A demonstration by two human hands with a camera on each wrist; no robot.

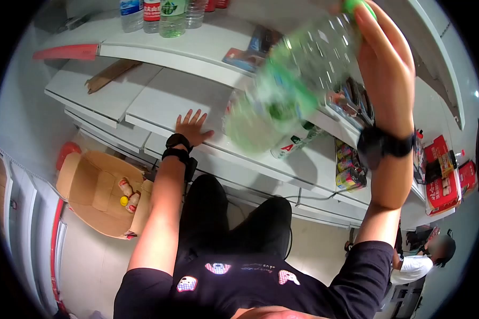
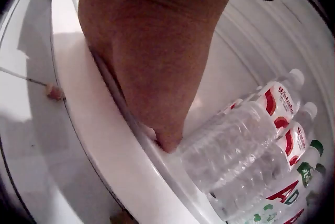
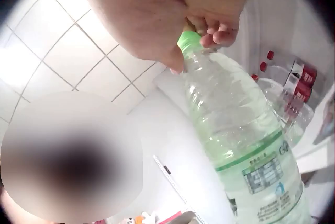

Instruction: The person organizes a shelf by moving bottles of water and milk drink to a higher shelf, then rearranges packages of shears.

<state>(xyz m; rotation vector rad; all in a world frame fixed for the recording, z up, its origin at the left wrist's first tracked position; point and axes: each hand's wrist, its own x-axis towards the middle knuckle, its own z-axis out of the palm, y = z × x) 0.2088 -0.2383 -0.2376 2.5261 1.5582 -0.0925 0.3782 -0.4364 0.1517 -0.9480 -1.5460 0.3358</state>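
Bottle [image 1: 292, 80] | right hand [image 1: 386, 64] fingers grip green cap | left hand [image 1: 190, 127] flat on shelf [image 1: 159, 101] | lying bottles [image 2: 246, 140] beside

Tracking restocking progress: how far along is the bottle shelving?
Done: several bottles already lie on the white shelf. In hand: the right hand holds a green-capped bottle by its neck, raised; the left hand rests on the shelf. Left: setting it down.

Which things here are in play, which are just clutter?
In play:
right hand gripping the green-capped bottle by its neck
left hand flat on the shelf

Clutter:
lying bottles
cardboard box
red packs
standing bottles
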